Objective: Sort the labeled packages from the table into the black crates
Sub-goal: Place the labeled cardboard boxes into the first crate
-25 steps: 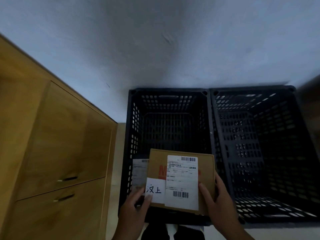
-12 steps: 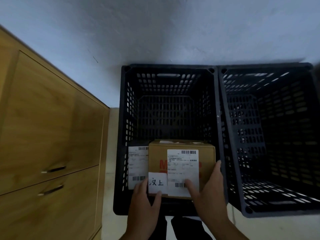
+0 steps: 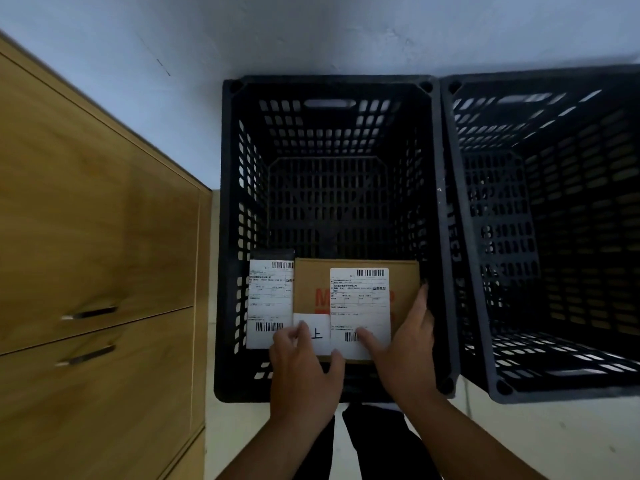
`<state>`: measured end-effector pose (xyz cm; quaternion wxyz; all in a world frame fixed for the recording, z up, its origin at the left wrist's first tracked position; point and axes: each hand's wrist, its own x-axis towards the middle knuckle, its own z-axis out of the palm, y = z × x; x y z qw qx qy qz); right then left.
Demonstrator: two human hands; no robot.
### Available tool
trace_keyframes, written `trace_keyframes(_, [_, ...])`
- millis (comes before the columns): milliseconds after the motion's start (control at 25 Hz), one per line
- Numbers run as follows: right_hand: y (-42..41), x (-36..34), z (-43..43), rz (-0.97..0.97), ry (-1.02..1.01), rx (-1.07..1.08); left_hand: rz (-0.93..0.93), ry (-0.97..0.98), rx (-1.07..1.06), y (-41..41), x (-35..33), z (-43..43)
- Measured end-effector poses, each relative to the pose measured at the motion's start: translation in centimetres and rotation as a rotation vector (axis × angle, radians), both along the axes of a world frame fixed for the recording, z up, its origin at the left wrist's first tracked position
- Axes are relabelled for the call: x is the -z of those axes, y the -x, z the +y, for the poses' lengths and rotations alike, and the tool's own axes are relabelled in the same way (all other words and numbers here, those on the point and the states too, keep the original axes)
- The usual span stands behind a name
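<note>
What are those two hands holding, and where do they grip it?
A brown cardboard box, low in a black plastic crate. The left hand grips its near left corner, the right hand its near right corner.

The crate (image 3: 329, 80) was matt black plastic; the cardboard box (image 3: 404, 282) dull brown, its shipping label (image 3: 360, 303) smooth white paper. The cabinet (image 3: 86, 220) showed smooth wood grain.

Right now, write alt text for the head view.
The left hand and right hand hold a labelled box inside the left crate, beside a flat labelled package. The right crate stands alongside, and a wooden cabinet stands on the other side.
</note>
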<state>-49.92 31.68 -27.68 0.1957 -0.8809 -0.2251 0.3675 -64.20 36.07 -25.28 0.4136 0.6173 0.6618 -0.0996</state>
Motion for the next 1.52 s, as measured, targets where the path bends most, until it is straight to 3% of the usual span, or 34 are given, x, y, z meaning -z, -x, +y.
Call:
trace_keyframes(160, [-0.5,1.4,0.0,0.020,0.054,-0.032,-0.032,-0.096,0.185,1.2,0.4,1.1])
trace_keyframes(360, [-1.1,2.9,0.7,-0.113,0.180,-0.420,-0.090,-0.240,0.323,0.8,0.7,3.9])
trace_keyframes(560, [-1.6,5.4,4.4,-0.356,0.155,-0.831,-0.083,-0.135,0.378,-0.8,2.2,2.7])
trace_keyframes(720, [-3.2,8.4,9.0,-0.355,0.354,-1.034,-0.130,0.137,0.287,-1.2,4.3,2.2])
trace_keyframes(840, [-3.8,9.4,9.0,-0.307,0.409,-1.020,-0.122,0.209,0.273,-1.3,5.5,2.2])
trace_keyframes(1040, [-3.2,9.7,6.6,-0.510,0.353,-1.047,-0.023,0.157,0.403,-1.7,5.3,2.4])
trace_keyframes(1240, [-3.2,9.2,7.1,-0.427,0.351,-1.030,-0.071,0.149,0.398,-2.4,4.5,3.7])
trace_keyframes(1360, [-2.7,5.3,5.8,-0.314,0.225,-0.934,-0.113,0.115,0.392,-1.6,1.6,4.1])
trace_keyframes(1520, [-3.4,-5.7,1.7,-0.252,-0.065,-0.858,-0.113,0.207,0.443,0.2,-6.0,4.7])
